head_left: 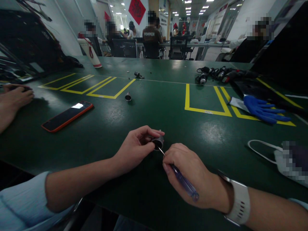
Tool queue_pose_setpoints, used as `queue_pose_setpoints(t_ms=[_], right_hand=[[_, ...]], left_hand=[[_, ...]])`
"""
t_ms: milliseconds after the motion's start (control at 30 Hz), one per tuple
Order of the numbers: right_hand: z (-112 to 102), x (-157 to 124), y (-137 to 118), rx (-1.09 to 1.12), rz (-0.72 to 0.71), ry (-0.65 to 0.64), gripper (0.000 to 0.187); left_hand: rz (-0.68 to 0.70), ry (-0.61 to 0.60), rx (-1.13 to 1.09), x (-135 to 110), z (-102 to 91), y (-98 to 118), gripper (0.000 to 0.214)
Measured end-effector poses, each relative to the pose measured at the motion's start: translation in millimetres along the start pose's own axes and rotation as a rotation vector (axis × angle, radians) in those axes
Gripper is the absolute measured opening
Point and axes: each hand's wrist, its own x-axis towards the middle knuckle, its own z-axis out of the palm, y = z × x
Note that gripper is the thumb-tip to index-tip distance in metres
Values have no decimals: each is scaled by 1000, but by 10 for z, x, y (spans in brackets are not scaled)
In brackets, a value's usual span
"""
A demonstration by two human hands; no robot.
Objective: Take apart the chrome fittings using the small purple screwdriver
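I log: left hand (pixel 136 146) pinching round, hollow metal cup (pixel 158 140) | right hand (pixel 192 171) gripping screwdriver (pixel 185 183), translucent purple handle, thin shaft angled into cup's mouth | table (pixel 158 106) smooth, green

"PUMPKIN" stands in pale capitals on the back of a dark shirt (pixel 152 36), top middle of the frame. Writing on the red diamond poster (pixel 137 11) to its upper left and the wall panel (pixel 164 12) to its upper right is unclear.
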Motion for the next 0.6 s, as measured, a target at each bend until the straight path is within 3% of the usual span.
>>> queue_pose_setpoints(t_ms=[400, 600], right_hand=[[26, -19, -1, -25, 13, -19, 7], [9, -43, -8, -22, -50, 83, 11]], left_hand=[[23, 12, 34, 6, 16, -24, 12], [31, 21, 23, 24, 14, -44, 11]])
